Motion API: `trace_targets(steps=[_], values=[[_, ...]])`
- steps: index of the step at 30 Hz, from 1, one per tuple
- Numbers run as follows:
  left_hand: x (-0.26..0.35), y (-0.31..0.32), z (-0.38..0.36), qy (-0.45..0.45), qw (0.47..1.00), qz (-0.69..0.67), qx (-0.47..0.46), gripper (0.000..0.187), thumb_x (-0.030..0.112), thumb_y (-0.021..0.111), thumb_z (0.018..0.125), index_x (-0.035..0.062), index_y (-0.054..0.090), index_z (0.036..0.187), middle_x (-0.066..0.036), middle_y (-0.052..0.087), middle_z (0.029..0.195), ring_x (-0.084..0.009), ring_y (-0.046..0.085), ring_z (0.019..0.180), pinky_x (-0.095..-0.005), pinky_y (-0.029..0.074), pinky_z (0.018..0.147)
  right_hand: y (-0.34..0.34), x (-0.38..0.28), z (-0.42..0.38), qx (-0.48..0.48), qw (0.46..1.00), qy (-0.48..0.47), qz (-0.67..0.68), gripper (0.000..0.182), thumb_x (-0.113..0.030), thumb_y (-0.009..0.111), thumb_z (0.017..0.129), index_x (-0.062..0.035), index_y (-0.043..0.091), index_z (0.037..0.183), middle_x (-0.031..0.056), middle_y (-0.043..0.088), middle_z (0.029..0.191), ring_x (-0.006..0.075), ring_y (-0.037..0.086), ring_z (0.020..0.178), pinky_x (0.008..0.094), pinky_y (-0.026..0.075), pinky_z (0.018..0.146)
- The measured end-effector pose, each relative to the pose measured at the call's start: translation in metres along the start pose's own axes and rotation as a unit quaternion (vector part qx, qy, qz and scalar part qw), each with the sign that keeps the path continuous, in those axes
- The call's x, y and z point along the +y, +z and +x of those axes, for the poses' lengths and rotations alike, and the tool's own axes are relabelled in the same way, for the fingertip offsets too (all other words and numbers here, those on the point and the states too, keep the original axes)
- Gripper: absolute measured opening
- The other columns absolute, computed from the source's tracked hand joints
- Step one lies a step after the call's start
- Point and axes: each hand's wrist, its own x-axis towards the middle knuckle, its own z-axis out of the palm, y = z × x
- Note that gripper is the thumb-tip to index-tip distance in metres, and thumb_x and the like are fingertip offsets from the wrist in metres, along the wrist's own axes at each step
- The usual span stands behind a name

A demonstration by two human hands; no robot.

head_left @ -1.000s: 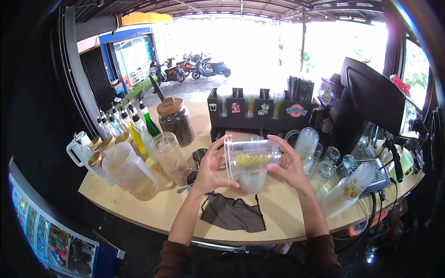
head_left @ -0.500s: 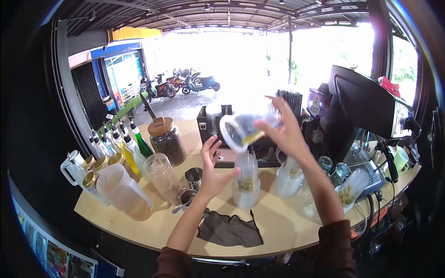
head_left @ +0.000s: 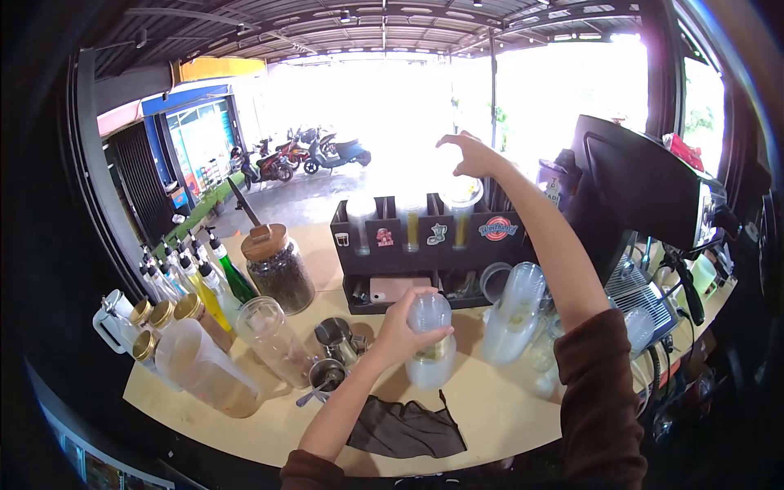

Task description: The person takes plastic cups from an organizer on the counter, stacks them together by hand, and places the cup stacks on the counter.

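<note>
My left hand [head_left: 406, 328] is wrapped round the upper part of a stack of clear plastic cups [head_left: 431, 371] standing upside down on the counter. High over the black organizer [head_left: 425, 266], my right hand [head_left: 474, 157] is empty, its fingers curved and apart. Below it, a clear plastic cup with a yellow print [head_left: 462, 214] stands in the organizer's right compartment, rim up. More clear cups stand in the left and middle compartments. A dark mesh cloth [head_left: 406, 426] lies in front of the left forearm.
More upturned cups [head_left: 513, 327] stand to the right, near an espresso machine [head_left: 645, 188]. On the left are syrup bottles [head_left: 233, 273], a bean jar [head_left: 279, 273], a plastic pitcher [head_left: 200, 367] and metal jugs [head_left: 336, 336]. A phone [head_left: 400, 289] lies in the organizer's lower shelf.
My right hand has let go of the plastic cup, which now stands in the organizer, and has risen. My left hand has moved down onto the cup stack and closed round it.
</note>
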Motion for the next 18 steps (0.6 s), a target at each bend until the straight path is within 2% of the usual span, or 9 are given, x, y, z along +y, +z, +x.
trace_targets(steps=[4,7,11,15,18], values=[[-0.006,0.003,0.001,0.023,0.999,0.012,0.021,0.056,0.017,0.078,0.066,0.0057,0.049,0.113,-0.007,0.06,0.105,-0.0162,0.057,0.096,-0.0321,0.045,0.086,0.014,0.02,0.009,-0.111,0.992,0.058,0.028,0.061,-0.006,0.072,0.061,-0.0155,0.052,0.119,0.017,0.053,0.119,0.0328,0.044,0.117,0.0415,0.039,0.096],[-0.006,0.004,0.001,0.024,0.999,0.002,0.026,0.055,0.017,0.078,0.066,0.0055,0.05,0.112,-0.007,0.06,0.105,-0.0164,0.057,0.096,-0.0322,0.045,0.086,0.024,0.028,0.005,-0.149,0.981,0.106,0.065,0.063,-0.007,0.073,0.061,-0.0144,0.053,0.12,0.0184,0.052,0.123,0.0325,0.048,0.115,0.0415,0.042,0.094],[-0.009,0.004,0.002,0.042,0.999,0.011,0.032,0.06,0.021,0.08,0.065,0.0071,0.049,0.115,-0.009,0.061,0.104,-0.0186,0.059,0.095,-0.0325,0.046,0.085,0.027,0.022,-0.005,-0.17,0.975,0.132,0.061,0.066,-0.011,0.075,0.061,-0.014,0.052,0.123,0.0196,0.052,0.121,0.0323,0.052,0.11,0.0408,0.044,0.092],[-0.011,0.005,0.002,0.047,0.998,-0.002,0.034,0.06,0.021,0.079,0.065,0.0069,0.049,0.114,-0.009,0.06,0.105,-0.0188,0.059,0.096,-0.0327,0.046,0.085,0.044,0.036,-0.002,-0.182,0.975,0.124,0.026,0.072,-0.022,0.077,0.059,-0.015,0.05,0.126,0.0207,0.052,0.122,0.0307,0.055,0.106,0.038,0.045,0.091],[-0.006,0.005,0.001,0.029,0.999,-0.012,0.028,0.052,0.014,0.077,0.065,0.0057,0.05,0.109,-0.008,0.058,0.109,-0.0183,0.054,0.102,-0.0342,0.043,0.09,0.046,0.033,-0.005,-0.183,0.973,0.139,0.0,0.074,-0.026,0.077,0.058,-0.0155,0.05,0.126,0.0202,0.052,0.122,0.0305,0.054,0.107,0.0371,0.046,0.091]])
